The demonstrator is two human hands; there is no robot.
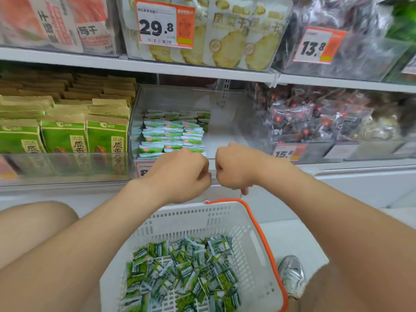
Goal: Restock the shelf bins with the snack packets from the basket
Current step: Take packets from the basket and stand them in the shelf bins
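A white basket (254,235) with an orange handle sits between my knees, and several small green snack packets (180,269) lie loose in it. Above it, a clear shelf bin (227,122) holds neat rows of the same green packets (171,134) on its left side; its right side is bare. My left hand (184,174) and my right hand (234,167) hover side by side at the bin's front edge, backs up. Both have their fingers curled under. No packet shows in either hand, and the palms are hidden.
Left of the bin stand green and tan nut bags (63,136). To its right lies a bin of dark wrapped snacks (315,118). The shelf above (157,66) carries pineapple packs and price tags. My shoe (292,273) rests beside the basket.
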